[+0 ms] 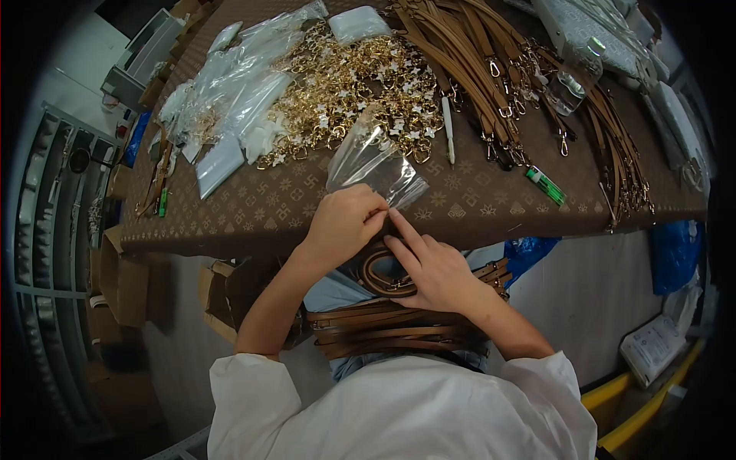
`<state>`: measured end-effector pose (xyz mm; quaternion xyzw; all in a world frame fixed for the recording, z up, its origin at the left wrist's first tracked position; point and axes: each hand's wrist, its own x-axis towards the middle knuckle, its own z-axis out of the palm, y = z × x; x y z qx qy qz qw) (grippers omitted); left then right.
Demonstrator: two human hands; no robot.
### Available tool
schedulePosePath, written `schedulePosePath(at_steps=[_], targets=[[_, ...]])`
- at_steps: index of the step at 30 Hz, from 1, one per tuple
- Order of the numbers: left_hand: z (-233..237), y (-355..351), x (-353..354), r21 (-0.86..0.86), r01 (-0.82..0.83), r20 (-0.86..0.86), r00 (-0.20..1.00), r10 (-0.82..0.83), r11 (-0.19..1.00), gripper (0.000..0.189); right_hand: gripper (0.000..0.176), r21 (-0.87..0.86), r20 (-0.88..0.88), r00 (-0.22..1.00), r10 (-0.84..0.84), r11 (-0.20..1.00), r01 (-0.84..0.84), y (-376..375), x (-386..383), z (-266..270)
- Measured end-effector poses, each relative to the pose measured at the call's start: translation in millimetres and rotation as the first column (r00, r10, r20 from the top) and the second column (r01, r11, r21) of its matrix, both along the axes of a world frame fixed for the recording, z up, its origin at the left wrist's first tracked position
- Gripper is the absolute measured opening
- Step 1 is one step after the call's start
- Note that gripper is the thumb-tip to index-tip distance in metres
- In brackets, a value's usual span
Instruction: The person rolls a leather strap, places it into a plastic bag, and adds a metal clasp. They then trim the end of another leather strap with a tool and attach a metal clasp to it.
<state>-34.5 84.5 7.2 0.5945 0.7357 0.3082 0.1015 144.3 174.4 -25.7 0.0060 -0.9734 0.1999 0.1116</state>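
Observation:
Near the table's front edge my left hand (349, 221) is closed in a pinch on the near edge of a clear plastic bag (377, 167). The bag lies on the table cloth, pointing away from me. My right hand (441, 274) is beside it, with the index finger stretched to the bag's edge at my left fingertips. A coiled brown leather strap (369, 274) sits between that hand's thumb and fingers, partly hidden. Across my lap rest several more brown straps (399, 331).
Ahead lies a pile of gold clasps with white charms (349, 84). Clear bags (257, 96) cover the left. Brown straps with hooks (479, 73) lie on the right, near a white pen (448, 130), a green lighter (545, 185) and a clear bottle (576, 80). A cardboard box (126, 280) stands lower left.

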Motion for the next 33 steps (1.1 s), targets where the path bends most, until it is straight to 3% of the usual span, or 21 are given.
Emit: schedulePosePath(at_steps=[5,9,16,18,22,23,24,26,28,29,31,32,33], targets=[[-8.5,1.1,3.0,-0.008,-0.010,0.060,0.998,0.011,1.000,0.009,0.086,-0.029,-0.028,1.000,-0.007,1.000,0.006,2.3,-2.3,3.9],[-13.3,0.5,4.2,-0.012,-0.095,0.100,0.990,0.095,0.995,0.009,0.088,0.056,0.034,0.999,-0.029,0.998,0.027,0.7,-3.2,-4.0],[-7.1,2.8,5.3,-0.044,-0.035,0.064,0.997,0.038,0.998,0.008,0.088,0.158,0.089,0.994,-0.058,0.987,0.043,-2.7,-11.1,2.8],[-13.6,2.5,1.4,0.099,0.042,-0.117,0.993,-0.030,0.994,0.006,0.088,0.144,0.097,0.994,-0.051,0.989,0.037,-1.0,-12.3,4.5],[-10.2,2.2,3.1,0.111,0.037,-0.162,0.987,-0.019,0.993,0.005,0.088,0.127,0.067,0.996,-0.052,0.991,0.043,-2.3,-12.0,2.2],[-3.6,2.0,-1.0,0.229,-0.089,-0.185,0.974,0.133,0.969,0.004,0.088,0.128,0.065,0.996,-0.056,0.991,0.048,-1.8,-12.3,4.8],[5.3,1.0,-4.5,0.342,-0.205,-0.191,0.941,0.281,0.917,0.004,0.088,0.098,0.106,0.993,-0.054,0.994,0.044,-1.8,-12.8,9.5],[15.1,-1.5,-6.0,0.372,-0.206,-0.205,0.933,0.296,0.905,0.006,0.088,0.072,0.146,0.988,-0.041,0.997,0.030,-1.8,-10.6,9.2],[14.2,-4.2,-4.0,0.335,-0.066,-0.318,0.931,0.179,0.940,0.007,0.090,-0.348,-0.122,0.992,0.012,0.936,-0.054,4.7,-6.4,1.6],[15.6,-6.3,-1.9,0.340,-0.062,-0.328,0.927,0.180,0.938,0.007,0.090,-0.343,-0.133,0.991,0.012,0.937,-0.057,6.9,-2.0,1.6],[13.2,-14.4,9.1,0.268,-0.087,-0.150,0.980,0.130,0.960,0.009,0.092,-0.537,-0.296,0.928,-0.226,0.843,0.034,4.6,10.9,7.0],[11.9,-16.4,14.8,0.260,-0.083,-0.141,0.982,0.123,0.962,0.009,0.093,-0.545,-0.267,0.896,-0.356,0.822,0.164,1.9,14.4,6.9],[12.1,-17.5,20.4,0.261,-0.097,-0.096,0.987,0.126,0.960,0.008,0.093,-0.546,-0.256,0.896,-0.362,0.819,0.175,-0.3,18.1,6.1]])
